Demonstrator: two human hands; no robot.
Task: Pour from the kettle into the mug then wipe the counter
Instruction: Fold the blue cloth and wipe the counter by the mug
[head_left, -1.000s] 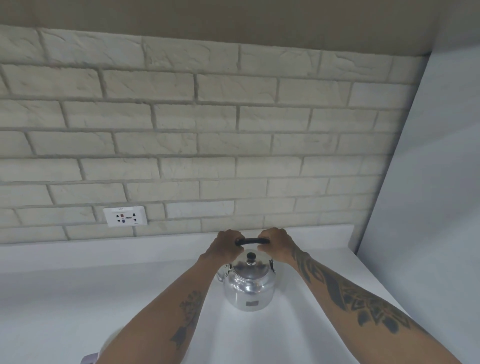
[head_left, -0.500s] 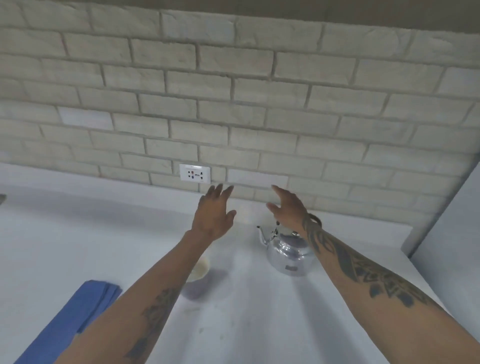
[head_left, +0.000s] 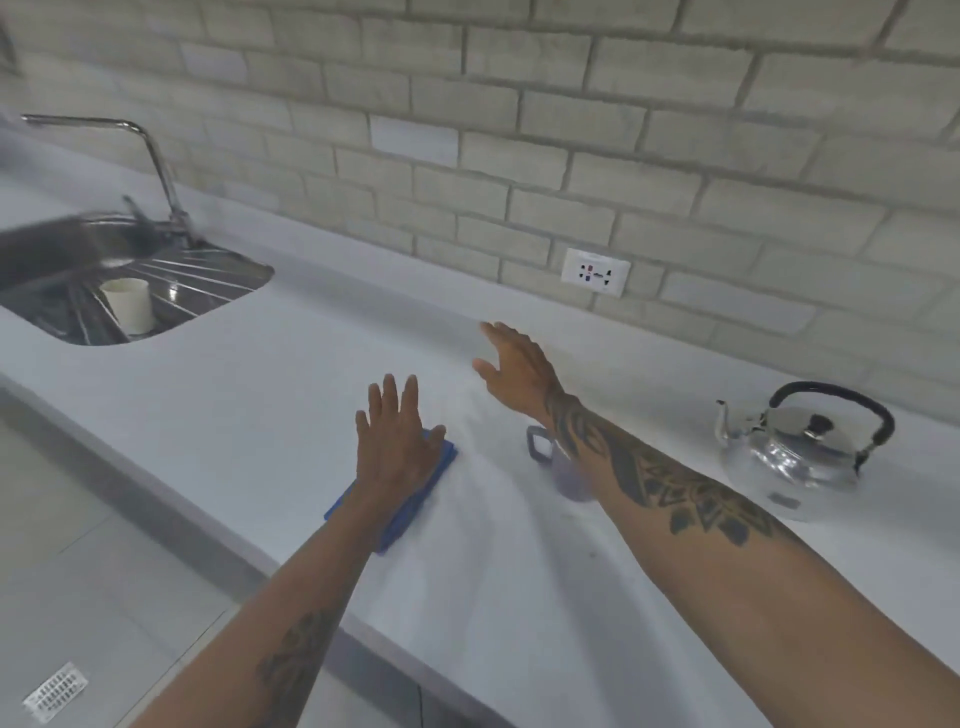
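Note:
A shiny metal kettle (head_left: 795, 457) with a black handle stands upright on the white counter (head_left: 249, 395) at the right, and neither hand touches it. Left of it a lilac mug (head_left: 569, 480) is partly hidden behind my right forearm, its handle pointing left. My right hand (head_left: 514, 364) hovers beyond the mug, fingers spread, holding nothing. A folded blue cloth (head_left: 408, 517) lies near the counter's front edge. My left hand (head_left: 395, 441) lies flat on top of it with the fingers straight and apart.
A steel sink (head_left: 62, 260) with a draining rack is set in the counter at the far left, with a white cup (head_left: 130, 304) on the rack and a tap (head_left: 150, 156) behind. A wall socket (head_left: 596, 272) sits in the brick wall. The counter's front edge runs diagonally below my left arm.
Both hands let go of the kettle's handle and moved left. My left hand has come down onto the blue cloth. The view has swung left, bringing the sink in.

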